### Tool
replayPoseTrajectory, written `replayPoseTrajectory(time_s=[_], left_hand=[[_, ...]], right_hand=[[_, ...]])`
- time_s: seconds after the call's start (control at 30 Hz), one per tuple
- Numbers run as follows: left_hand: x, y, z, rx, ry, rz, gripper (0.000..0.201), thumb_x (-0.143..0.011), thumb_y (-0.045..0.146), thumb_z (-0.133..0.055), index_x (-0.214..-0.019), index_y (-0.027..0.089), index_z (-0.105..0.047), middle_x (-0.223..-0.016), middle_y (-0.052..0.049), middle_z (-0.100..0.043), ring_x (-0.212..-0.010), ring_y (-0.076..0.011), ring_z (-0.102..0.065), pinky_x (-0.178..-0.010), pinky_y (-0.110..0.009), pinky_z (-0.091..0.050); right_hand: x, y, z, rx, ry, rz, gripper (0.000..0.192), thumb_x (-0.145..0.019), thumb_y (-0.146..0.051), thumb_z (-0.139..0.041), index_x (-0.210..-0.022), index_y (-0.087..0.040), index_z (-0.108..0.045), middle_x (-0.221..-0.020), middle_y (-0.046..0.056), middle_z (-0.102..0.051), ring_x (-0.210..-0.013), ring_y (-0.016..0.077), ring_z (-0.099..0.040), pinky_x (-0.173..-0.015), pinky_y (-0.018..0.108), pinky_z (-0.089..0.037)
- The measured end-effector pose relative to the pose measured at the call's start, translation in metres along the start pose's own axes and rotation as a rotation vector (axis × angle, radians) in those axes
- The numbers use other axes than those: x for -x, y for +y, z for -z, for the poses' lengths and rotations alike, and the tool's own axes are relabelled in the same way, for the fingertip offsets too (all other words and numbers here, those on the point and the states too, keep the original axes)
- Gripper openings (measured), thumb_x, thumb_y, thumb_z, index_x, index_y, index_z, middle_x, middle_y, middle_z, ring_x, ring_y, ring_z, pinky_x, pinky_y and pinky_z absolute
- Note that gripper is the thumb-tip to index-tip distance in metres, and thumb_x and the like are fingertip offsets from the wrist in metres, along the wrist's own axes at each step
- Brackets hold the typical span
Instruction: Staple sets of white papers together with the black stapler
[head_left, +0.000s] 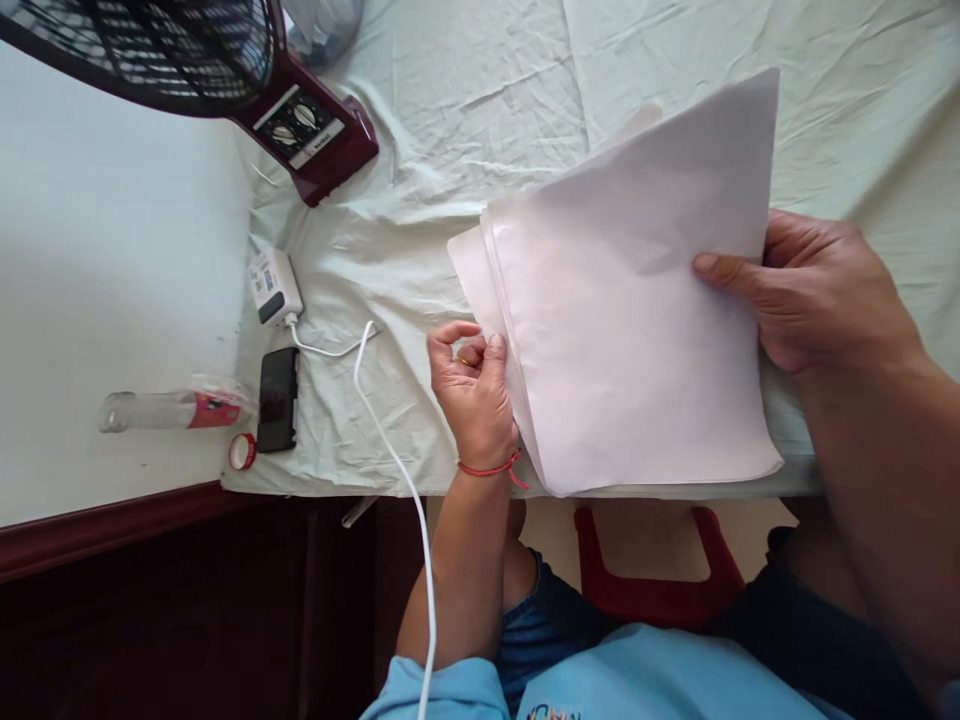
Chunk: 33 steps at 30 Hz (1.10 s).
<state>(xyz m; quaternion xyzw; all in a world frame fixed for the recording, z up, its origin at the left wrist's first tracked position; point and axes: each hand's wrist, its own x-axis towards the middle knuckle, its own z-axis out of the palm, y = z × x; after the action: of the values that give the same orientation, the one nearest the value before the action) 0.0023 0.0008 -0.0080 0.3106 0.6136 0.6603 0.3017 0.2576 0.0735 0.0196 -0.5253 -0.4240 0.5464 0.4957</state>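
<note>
Several white paper sheets are held up at a slant over the cloth-covered table, their left edges slightly fanned. My right hand grips them at the right edge, thumb on top and fingers hidden behind. At the left edge, my left hand has its fingers curled, with the thumb pressed against the margin of the sheets. A ring and a red string bracelet show on that hand and wrist. The lower corner of the stack reaches close to the table's front edge.
A dark red fan stands at the back left. Along the left side are a white adapter box, a black phone, a glass bottle and a red cap. A white cable runs past my left arm. Below is a red stool.
</note>
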Motion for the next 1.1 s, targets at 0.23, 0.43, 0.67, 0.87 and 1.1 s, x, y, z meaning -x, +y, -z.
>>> replayPoseTrajectory(time_s=[0.23, 0.43, 0.67, 0.87, 1.1], left_hand=[[0.0032, 0.0014, -0.0038, 0.143, -0.098, 0.183, 0.025, -0.087, 0.043, -0.09, -0.093, 0.021, -0.08, -0.094, -0.002, -0.079, -0.087, -0.0133, -0.071, -0.081, -0.025, -0.057], [0.0028, 0.0005, -0.0017, -0.005, -0.078, 0.149, 0.036, -0.074, 0.045, -0.1, -0.08, 0.019, -0.076, -0.08, 0.002, -0.069, -0.077, -0.0113, -0.063, -0.077, -0.024, -0.052], [0.0025, 0.0004, -0.0016, 0.027, -0.046, 0.198, 0.049, -0.063, 0.04, -0.105, -0.073, 0.019, -0.061, -0.073, 0.005, -0.064, -0.069, -0.0092, -0.056, -0.068, -0.023, -0.048], [0.0049, 0.0016, -0.0045, 0.135, -0.074, 0.165, 0.048, -0.076, 0.051, -0.1, -0.084, 0.022, -0.063, -0.081, 0.004, -0.068, -0.075, -0.0101, -0.063, -0.074, -0.024, -0.054], [0.0061, -0.0014, -0.0011, -0.029, -0.117, 0.035, 0.043, -0.09, 0.056, -0.089, -0.095, 0.024, -0.06, -0.076, 0.006, -0.06, -0.071, -0.0095, -0.06, -0.071, -0.023, -0.05]], right_hand=[[-0.0007, -0.0004, -0.0002, -0.045, -0.019, -0.009, 0.029, -0.079, -0.014, -0.088, -0.104, -0.028, -0.091, -0.104, 0.001, -0.086, -0.097, 0.023, -0.081, -0.092, 0.041, -0.07], [0.0007, -0.001, 0.0002, -0.031, -0.028, -0.04, 0.026, -0.079, -0.02, -0.09, -0.104, -0.027, -0.09, -0.102, 0.002, -0.086, -0.096, 0.0239, -0.08, -0.09, 0.04, -0.07], [-0.0031, 0.0046, 0.0056, 0.051, 0.028, -0.049, 0.017, -0.083, -0.025, -0.089, -0.099, -0.025, -0.086, -0.096, 0.002, -0.081, -0.081, 0.0173, -0.073, -0.074, 0.032, -0.063], [-0.0064, 0.0076, 0.0048, 0.047, 0.083, 0.039, 0.006, -0.083, -0.023, -0.089, -0.087, -0.023, -0.084, -0.093, 0.002, -0.08, -0.077, 0.014, -0.069, -0.076, 0.032, -0.06], [-0.008, 0.0051, 0.0, -0.027, 0.15, 0.145, 0.012, -0.077, -0.014, -0.091, -0.077, -0.021, -0.081, -0.079, -0.001, -0.074, -0.069, 0.011, -0.062, -0.075, 0.032, -0.059]])
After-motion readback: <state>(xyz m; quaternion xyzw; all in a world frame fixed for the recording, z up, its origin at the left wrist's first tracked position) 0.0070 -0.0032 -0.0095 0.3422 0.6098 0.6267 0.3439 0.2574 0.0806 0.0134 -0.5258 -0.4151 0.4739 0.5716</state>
